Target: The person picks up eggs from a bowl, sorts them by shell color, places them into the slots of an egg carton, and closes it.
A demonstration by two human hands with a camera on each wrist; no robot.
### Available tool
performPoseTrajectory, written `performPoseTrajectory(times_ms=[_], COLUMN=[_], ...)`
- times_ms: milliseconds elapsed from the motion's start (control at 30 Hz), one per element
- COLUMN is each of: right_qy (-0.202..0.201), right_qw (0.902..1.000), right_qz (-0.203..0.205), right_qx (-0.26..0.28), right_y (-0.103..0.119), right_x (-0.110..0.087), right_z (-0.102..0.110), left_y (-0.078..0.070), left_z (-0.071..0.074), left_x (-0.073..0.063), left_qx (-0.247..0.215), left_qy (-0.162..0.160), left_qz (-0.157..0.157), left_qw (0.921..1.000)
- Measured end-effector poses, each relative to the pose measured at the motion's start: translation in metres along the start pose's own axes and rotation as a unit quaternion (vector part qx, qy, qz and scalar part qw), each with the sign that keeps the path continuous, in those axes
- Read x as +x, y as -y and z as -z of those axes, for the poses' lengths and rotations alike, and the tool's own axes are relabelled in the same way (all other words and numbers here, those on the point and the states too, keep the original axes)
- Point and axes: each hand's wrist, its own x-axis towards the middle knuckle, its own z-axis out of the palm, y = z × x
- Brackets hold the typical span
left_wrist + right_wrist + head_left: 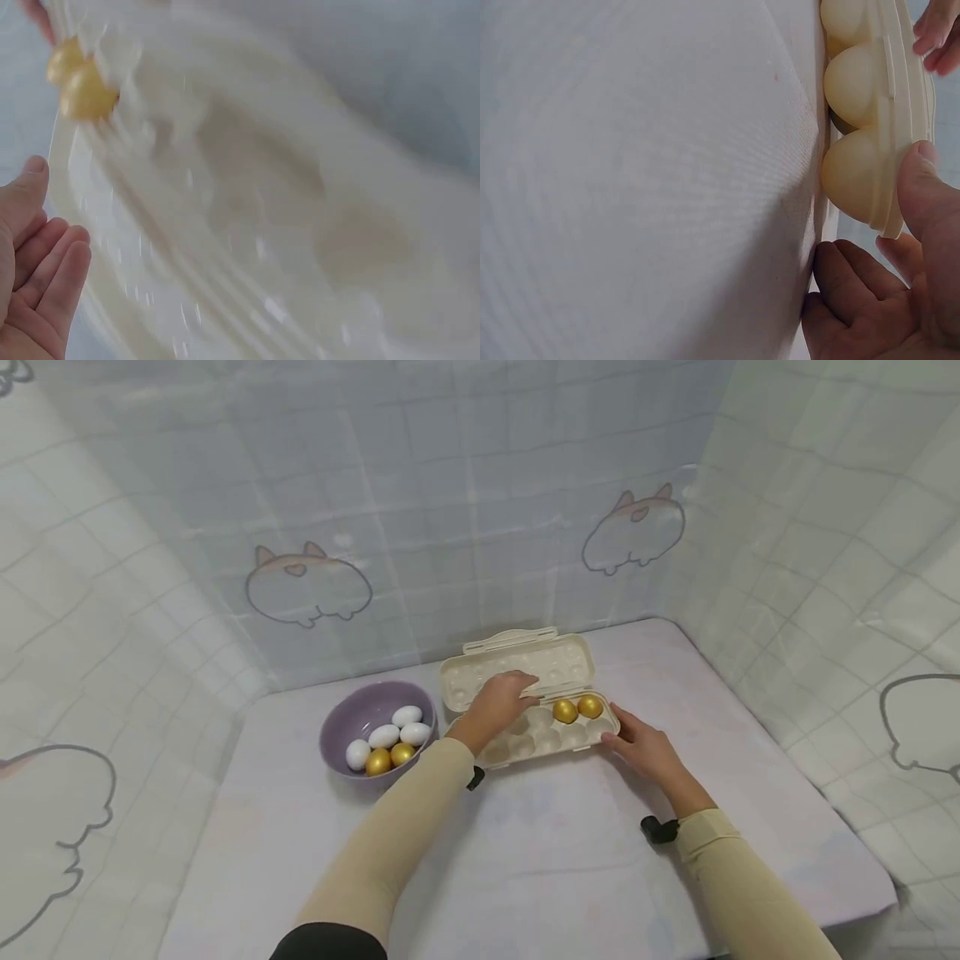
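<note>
A cream plastic egg carton (pixel 549 741) lies with its lid (pixel 517 664) folded back behind it. Two golden eggs (pixel 565 711) sit side by side in cups of its back row, towards the right end. My left hand (pixel 501 700) hovers above the left part of the carton. In the left wrist view its fingers (pixel 64 277) are loosely bent with nothing between them. My right hand (pixel 645 747) holds the carton's right end. The right wrist view has the thumb (pixel 922 180) against the carton's rim and other fingers low by the cloth.
Left of the carton stands a purple bowl (pixel 335 718) holding several white eggs (pixel 384 737) and two golden eggs (pixel 378 762). A pale cloth (pixel 525 860) covers the table. Tiled-pattern sheets (pixel 465 510) with cartoon animals hang behind and at both sides.
</note>
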Motion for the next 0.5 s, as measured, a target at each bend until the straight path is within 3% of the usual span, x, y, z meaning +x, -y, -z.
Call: performPoseTrajectory(times_ms=[200,500], right_qy=[0.005,0.007], right_qw=[1.0000,0.9999], right_qz=[-0.003,0.001], right_qx=[-0.005,-0.015], right_y=[-0.005,-0.014], right_x=[-0.001,-0.004], right_z=[0.009,0.020], left_y=[0.027,0.069], left_z=[0.032,0.065], left_x=[-0.013,-0.046], left_qx=[-0.038,-0.046], left_qy=[-0.053,-0.062], left_qz=[0.040,0.127], left_qw=[0.9971,0.9889])
